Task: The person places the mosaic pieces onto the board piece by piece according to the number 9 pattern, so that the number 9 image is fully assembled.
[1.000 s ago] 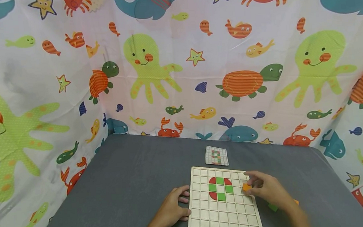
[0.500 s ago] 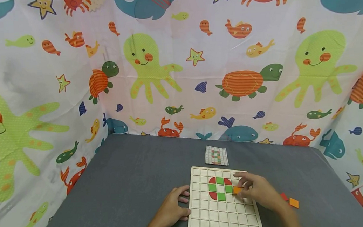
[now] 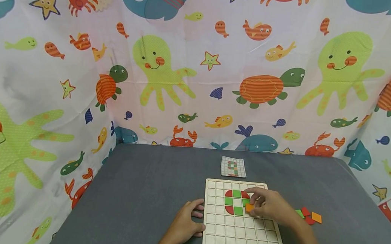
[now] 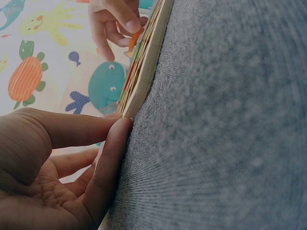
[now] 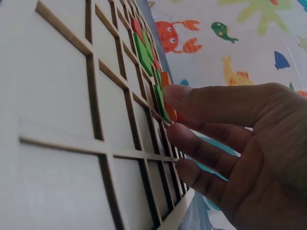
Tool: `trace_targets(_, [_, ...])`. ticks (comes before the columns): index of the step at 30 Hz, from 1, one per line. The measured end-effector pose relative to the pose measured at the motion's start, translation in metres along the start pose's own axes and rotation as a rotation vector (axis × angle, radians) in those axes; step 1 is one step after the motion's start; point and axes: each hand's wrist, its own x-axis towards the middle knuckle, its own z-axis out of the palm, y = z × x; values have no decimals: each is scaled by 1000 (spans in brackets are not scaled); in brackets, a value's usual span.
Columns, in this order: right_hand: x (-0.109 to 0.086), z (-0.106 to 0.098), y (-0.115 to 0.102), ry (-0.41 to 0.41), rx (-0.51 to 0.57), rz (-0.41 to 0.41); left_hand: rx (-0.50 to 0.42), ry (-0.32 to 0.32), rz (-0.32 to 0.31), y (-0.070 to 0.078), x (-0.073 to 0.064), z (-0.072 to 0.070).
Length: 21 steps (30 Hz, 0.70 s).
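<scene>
My right hand (image 3: 268,204) pinches an orange square tile (image 3: 249,208) between thumb and fingers. In the right wrist view the orange tile (image 5: 166,81) stands tilted beside a green tile (image 5: 161,103) on the board. The pale wooden grid board (image 3: 235,234) carries green squares and rounded red pieces set in a ring around one bare cell. The orange tile overlaps the ring's lower right corner. At the board's left edge rests my left hand (image 3: 185,221), thumb and fingertips touching the rim; the left wrist view shows these fingertips (image 4: 115,136) along the board's side (image 4: 144,86).
Behind the board lies a small card (image 3: 233,167) printed with a coloured grid pattern. To the right, past my right wrist, are loose tiles: an orange one (image 3: 316,218), red ones (image 3: 310,220) and a green one (image 3: 300,213). A sea-animal curtain (image 3: 199,84) surrounds the grey table (image 3: 146,201).
My right hand has carried the orange tile leftward over the board, from near its right edge to the ring's lower right. More loose tiles show at the right. The left hand has stayed put.
</scene>
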Motion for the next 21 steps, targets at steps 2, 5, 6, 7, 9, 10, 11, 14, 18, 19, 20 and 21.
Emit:
trace_targets(2, [0,1,0,-6,10,-4,3,0,1,0,0,0])
trace_targets(5, [0,3,0,-13,24,-10,8,4,4,-1,0,0])
trace_targets(6, [0,3,0,-17,29,-10,9,5,3,-1,0,0])
trace_targets(7, [0,4,0,-19,31,-9,8,6,3,-1,0,0])
trace_targets(9, [0,4,0,-22,32,-10,7,7,1,-1,0,0])
trace_targets(10, [0,4,1,-23,32,-10,6,7,-1,-1,0,0])
trace_targets(11, [1,5,1,-25,32,-11,6,6,-3,-1,0,1])
trace_targets(14, [1,5,1,-24,24,-16,6,4,-4,-1,0,1])
trace_targets(18, [1,6,0,-24,16,-24,7,4,-5,-1,0,0])
trace_targets(19, [1,6,0,-24,15,-24,7,4,-4,0,0,0])
trace_targets(20, [1,6,-1,-23,15,-25,9,5,-5,-1,0,0])
trace_targets(21, [1,6,-1,-22,14,-26,8,5,-4,0,0,0])
